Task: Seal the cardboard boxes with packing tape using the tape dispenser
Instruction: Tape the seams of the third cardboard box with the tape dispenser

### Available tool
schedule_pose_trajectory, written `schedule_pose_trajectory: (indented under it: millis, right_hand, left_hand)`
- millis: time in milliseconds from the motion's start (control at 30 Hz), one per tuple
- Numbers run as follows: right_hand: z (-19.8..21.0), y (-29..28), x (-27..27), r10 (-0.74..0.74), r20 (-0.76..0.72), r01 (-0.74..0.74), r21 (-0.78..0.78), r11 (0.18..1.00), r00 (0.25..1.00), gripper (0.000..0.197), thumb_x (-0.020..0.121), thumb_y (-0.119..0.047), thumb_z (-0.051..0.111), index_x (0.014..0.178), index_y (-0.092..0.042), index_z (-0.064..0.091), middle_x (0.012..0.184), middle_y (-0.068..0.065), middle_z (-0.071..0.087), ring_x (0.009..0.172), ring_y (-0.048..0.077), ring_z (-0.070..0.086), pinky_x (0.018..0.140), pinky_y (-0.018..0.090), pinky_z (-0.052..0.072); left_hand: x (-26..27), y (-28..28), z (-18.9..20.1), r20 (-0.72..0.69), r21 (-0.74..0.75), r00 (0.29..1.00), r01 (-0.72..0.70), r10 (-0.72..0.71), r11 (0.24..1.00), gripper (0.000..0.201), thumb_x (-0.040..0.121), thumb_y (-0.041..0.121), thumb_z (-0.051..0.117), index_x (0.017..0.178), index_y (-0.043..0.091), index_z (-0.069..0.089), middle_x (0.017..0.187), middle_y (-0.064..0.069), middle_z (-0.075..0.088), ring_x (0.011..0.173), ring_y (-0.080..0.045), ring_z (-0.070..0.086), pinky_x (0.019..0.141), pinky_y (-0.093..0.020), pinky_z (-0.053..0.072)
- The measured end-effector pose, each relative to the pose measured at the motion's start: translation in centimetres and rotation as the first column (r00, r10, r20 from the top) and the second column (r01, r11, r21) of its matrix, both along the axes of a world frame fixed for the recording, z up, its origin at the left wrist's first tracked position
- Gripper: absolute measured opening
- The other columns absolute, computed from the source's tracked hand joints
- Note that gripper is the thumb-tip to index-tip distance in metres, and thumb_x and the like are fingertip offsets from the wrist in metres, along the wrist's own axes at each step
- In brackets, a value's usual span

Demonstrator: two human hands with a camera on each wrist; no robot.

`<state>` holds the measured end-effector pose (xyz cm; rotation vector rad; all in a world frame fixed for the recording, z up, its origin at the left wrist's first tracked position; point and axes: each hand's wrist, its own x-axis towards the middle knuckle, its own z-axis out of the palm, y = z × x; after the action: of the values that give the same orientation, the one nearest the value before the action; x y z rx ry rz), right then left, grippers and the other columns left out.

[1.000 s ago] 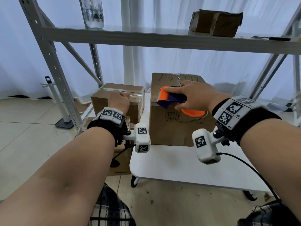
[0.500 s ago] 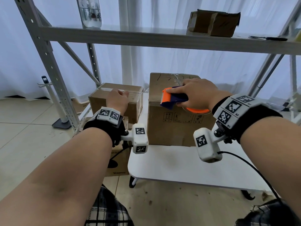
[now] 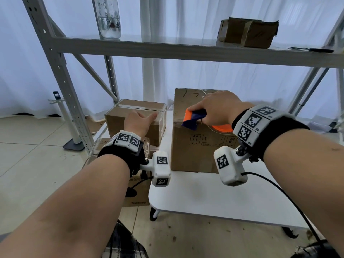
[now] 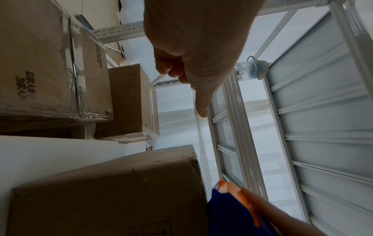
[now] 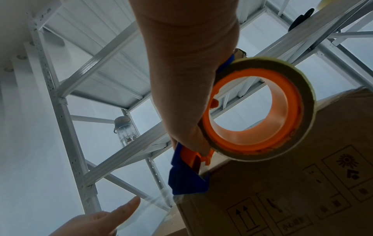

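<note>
The right hand (image 3: 218,107) is gripping the tape dispenser (image 3: 194,119), fingers curled over its orange and blue body, and is holding it against the top front edge of the big box (image 3: 193,146) near that box's left corner. The blue blade end is sitting right at the edge, while the tape roll (image 5: 260,118), with its orange core, is hanging against the front face just above the printed handling symbols. A short stretch of clear tape is showing under the blade in the right wrist view.

The big box is standing on the white bench (image 3: 204,198), toward its back. Just beside it on the left, the small box (image 3: 137,116) is sitting with clear tape already running along its top seam.

The left hand (image 3: 138,121) is hovering in front of the small box's upper edge, holding nothing, with its index finger stretched out toward the big box and the other fingers curled in, as the left wrist view shows. Whether it is touching the small box cannot be told.

Above, on the metal shelf (image 3: 167,51), a clear bottle (image 3: 108,17) is standing at the left and an open carton (image 3: 248,32) is lying at the right.
</note>
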<state>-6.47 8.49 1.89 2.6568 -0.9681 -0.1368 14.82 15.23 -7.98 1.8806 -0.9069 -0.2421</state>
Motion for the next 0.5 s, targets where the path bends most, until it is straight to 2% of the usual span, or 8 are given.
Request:
schedule_pose_trajectory:
  millis: [167,333,500]
  right_hand:
    - [0.3,0.2,0.4,0.0,-0.011,0.0,0.012,1.0,1.0,0.052,0.092,-0.03,0.045,0.138,-0.052,0.037,0.118,-0.006,0.054,0.113,0.019,0.049,0.09,0.039,0.044]
    - [0.5,-0.3,0.6,-0.017,-0.02,0.018,0.022,1.0,1.0,0.049,0.093,-0.033,0.046,0.137,-0.053,0.038,0.115,-0.011,0.054,0.113,0.017,0.05,0.084,0.037,0.048]
    - [0.5,-0.8,0.7,-0.032,-0.039,0.033,0.029,0.999,0.999,0.049,0.093,-0.032,0.046,0.137,-0.052,0.039,0.121,-0.012,0.056,0.113,0.017,0.05,0.076,0.033,0.042]
  left_hand:
    - [0.7,-0.7,-0.8,0.007,0.018,1.0,-0.009,0.008,1.0,0.041,0.081,0.049,0.068,0.08,0.01,0.053,0.077,-0.004,0.053,0.078,-0.021,0.052,0.075,-0.033,0.041]
    - [0.4,-1.2,-0.9,0.017,0.02,1.0,-0.015,0.015,1.0,0.04,0.083,0.046,0.067,0.084,0.009,0.052,0.076,-0.002,0.05,0.078,-0.018,0.05,0.072,-0.031,0.038]
    - [0.3,-1.7,-1.3,0.012,0.027,1.0,-0.011,0.011,1.0,0.041,0.083,0.045,0.068,0.089,0.008,0.052,0.077,-0.001,0.05,0.076,-0.017,0.049,0.071,-0.03,0.036]
